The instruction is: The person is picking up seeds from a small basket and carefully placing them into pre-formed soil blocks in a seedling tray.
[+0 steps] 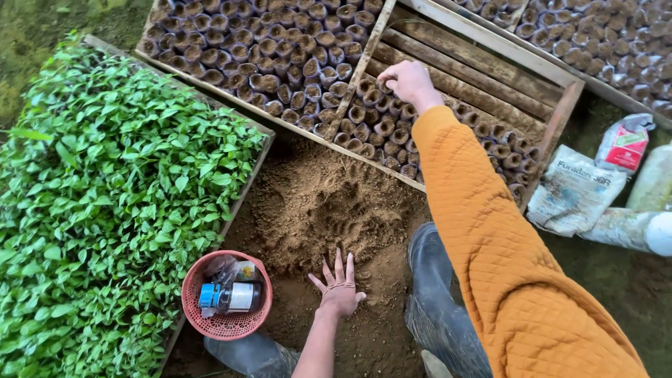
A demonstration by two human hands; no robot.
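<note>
Hands first: the left hand (340,288) lies flat with fingers spread wide, palm down on the loose, crumbly brown soil heap (329,210), holding nothing. The right hand (408,82), on an orange quilted sleeve (504,259), is curled nearly closed, fingertips pinched down at the small soil-filled seedling pots (381,126) packed in rows in a slatted wooden tray (560,112); whether it grips anything I cannot tell. Beside the heap sit a round pink mesh basket (227,323) and a dense bed of green seedlings (105,196).

Bare soil ground (336,203), mossy patch (42,28), daylight
</note>
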